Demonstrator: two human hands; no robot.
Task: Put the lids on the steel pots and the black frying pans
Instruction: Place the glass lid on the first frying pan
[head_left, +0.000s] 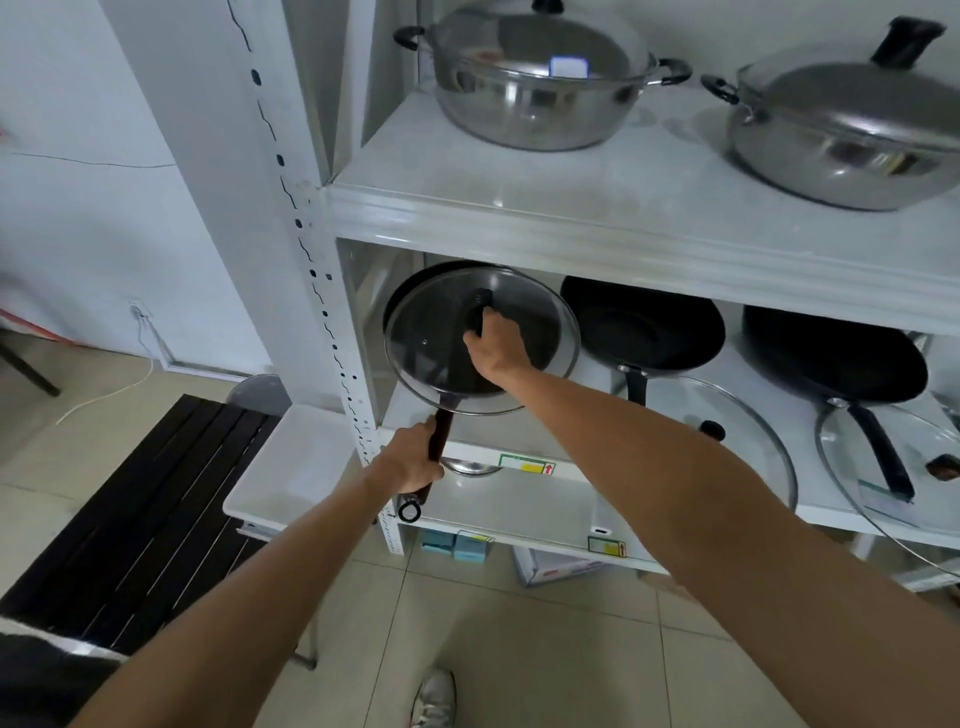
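Glass lid (441, 338) under right hand (493, 349); left hand (413, 460) grips pan handle (439, 436).

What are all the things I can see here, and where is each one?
Steel pots: 2, silver, top shelf, both with lids on.
Frying pans: 3, black, middle shelf; the left one is under a lid, the other two are uncovered.
Glass lids: 3, clear with dark knobs; one held over the left pan, two lying at the front right of the middle shelf.
Shelf rack: 1, white, fills the right of the view.
Slatted bench: 1, black, on the floor at left.
Boxes: several, blue or white, under the lowest shelf.
Left hand: grips the left pan's handle.
Right hand: grips the lid knob.
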